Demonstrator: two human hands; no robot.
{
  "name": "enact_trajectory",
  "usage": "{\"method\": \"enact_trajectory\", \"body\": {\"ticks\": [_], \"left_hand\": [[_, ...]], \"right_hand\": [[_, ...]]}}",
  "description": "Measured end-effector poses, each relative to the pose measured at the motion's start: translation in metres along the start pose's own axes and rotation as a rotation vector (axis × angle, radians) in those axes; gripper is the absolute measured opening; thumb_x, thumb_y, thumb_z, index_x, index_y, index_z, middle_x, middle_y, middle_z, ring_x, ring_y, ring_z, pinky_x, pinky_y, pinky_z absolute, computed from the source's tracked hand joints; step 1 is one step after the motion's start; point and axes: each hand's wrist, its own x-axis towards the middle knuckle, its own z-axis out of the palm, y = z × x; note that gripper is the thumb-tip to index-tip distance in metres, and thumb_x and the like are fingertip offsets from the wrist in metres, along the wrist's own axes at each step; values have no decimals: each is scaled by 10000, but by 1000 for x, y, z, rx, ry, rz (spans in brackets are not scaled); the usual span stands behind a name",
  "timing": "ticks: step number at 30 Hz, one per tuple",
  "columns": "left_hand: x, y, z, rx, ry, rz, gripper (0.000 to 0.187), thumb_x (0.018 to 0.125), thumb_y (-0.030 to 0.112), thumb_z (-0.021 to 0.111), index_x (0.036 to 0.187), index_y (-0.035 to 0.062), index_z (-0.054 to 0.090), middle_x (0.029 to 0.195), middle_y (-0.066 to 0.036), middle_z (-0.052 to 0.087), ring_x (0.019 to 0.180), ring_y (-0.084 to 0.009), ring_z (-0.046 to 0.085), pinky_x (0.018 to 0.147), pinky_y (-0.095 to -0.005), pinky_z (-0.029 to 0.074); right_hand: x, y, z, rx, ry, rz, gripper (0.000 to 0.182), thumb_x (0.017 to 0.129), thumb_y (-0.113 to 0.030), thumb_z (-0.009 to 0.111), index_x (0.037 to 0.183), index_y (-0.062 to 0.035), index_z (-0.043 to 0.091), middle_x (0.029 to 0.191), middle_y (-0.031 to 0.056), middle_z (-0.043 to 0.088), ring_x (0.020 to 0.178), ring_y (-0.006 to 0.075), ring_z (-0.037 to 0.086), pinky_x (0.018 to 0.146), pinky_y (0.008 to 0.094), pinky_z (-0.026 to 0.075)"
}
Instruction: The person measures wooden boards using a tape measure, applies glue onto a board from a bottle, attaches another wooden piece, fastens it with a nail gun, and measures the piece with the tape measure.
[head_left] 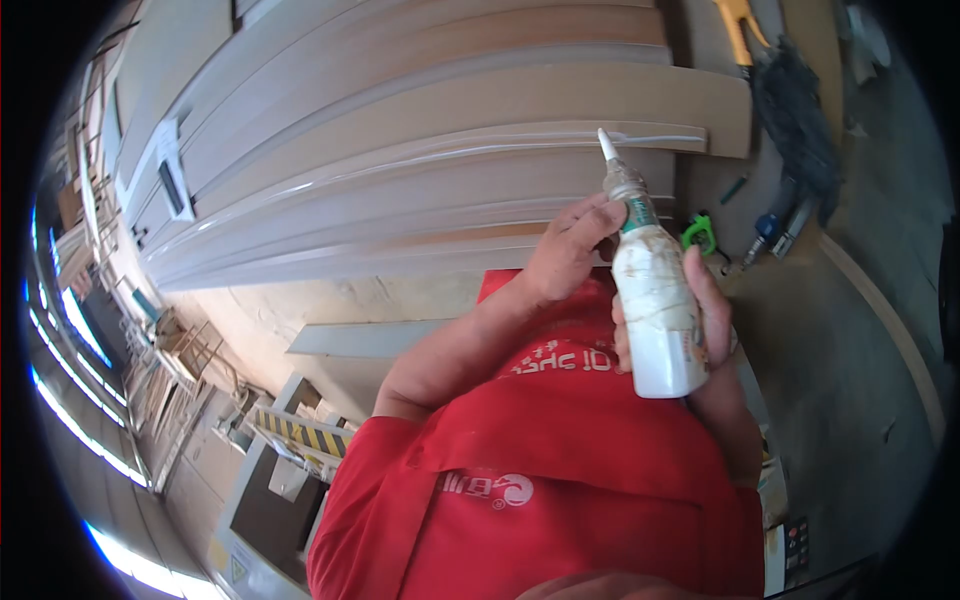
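Note:
A white squeeze bottle (655, 300) with a green band, tape wrapped round its upper part and a pale pointed nozzle is in front of the red apron. My right hand (708, 310) is wrapped round the bottle's body. At the neck, the fingers of my left hand (575, 245) are closed against the bottle beside the green band. The nozzle points away from my body and overlaps a narrow strip (560, 137) in the view. A white line runs along that strip; whether the tip touches it I cannot tell.
Several long boards (440, 110) lie side by side beyond my hands. To the right are a green tape measure (699, 233), a blue-and-metal tool (765, 230), a dark cloth-like item (797, 125) and a yellow-handled tool (738, 30). A paper (172, 165) lies far left.

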Motion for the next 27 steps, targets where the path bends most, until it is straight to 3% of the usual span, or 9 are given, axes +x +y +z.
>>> {"method": "enact_trajectory", "body": {"ticks": [1, 4, 6, 10, 13, 17, 27], "left_hand": [[-4, -2, -11, 38, 7, -26, 544, 1110, 462, 557, 1386, 1, 642, 1206, -83, 704, 1077, -172, 656, 984, -352, 527], [-17, -7, -32, -148, 40, 105, 614, 1103, 452, 556, 1468, -41, 592, 1289, -161, 712, 1198, -259, 687, 1087, -417, 524], [-30, -5, -52, -150, 104, 155, 631, 1093, 474, 574, 1463, -37, 591, 1296, -172, 713, 1199, -269, 692, 1089, -428, 529], [-56, -3, -95, -177, 185, 226, 652, 1077, 497, 594, 1452, -36, 588, 1302, -192, 715, 1200, -295, 704, 1095, -453, 538], [-71, 3, -119, -215, 211, 256, 647, 1074, 495, 587, 1443, -37, 588, 1302, -199, 716, 1200, -304, 708, 1099, -462, 541], [-80, 5, -145, -212, 240, 239, 623, 1089, 480, 547, 1435, -37, 590, 1304, -198, 715, 1199, -296, 705, 1102, -450, 534], [-101, 19, -198, -296, 214, 239, 608, 1076, 472, 551, 1431, -21, 595, 1307, -189, 712, 1181, -286, 712, 1086, -442, 547]], "right_hand": [[8, 3, -2, 37, -71, 28, 860, 1096, -767, 342, 1420, 1, 554, 1094, 281, 718, 811, 422, 790, 667, 558, 688], [36, 13, 10, 46, -154, 114, 860, 1096, -767, 341, 1434, -4, 547, 1091, 280, 717, 803, 425, 789, 661, 555, 686], [52, 22, 24, 109, -132, 201, 854, 1099, -762, 338, 1439, -6, 542, 1084, 281, 718, 796, 423, 789, 660, 554, 685], [96, 43, 41, -55, -207, 255, 819, 1115, -735, 336, 1474, -22, 519, 1040, 279, 726, 766, 412, 792, 644, 545, 682], [119, 58, 68, -86, -172, 286, 712, 1143, -662, 369, 1403, -25, 551, 1024, 254, 733, 789, 397, 803, 652, 525, 691], [139, 74, 76, -114, -105, 287, 810, 1110, -728, 370, 1450, -14, 546, 1036, 265, 737, 762, 390, 800, 636, 529, 690], [174, 116, 102, -186, -5, 307, 793, 1109, -725, 377, 1386, -16, 600, 1064, 244, 743, 824, 396, 806, 686, 576, 687]]}}
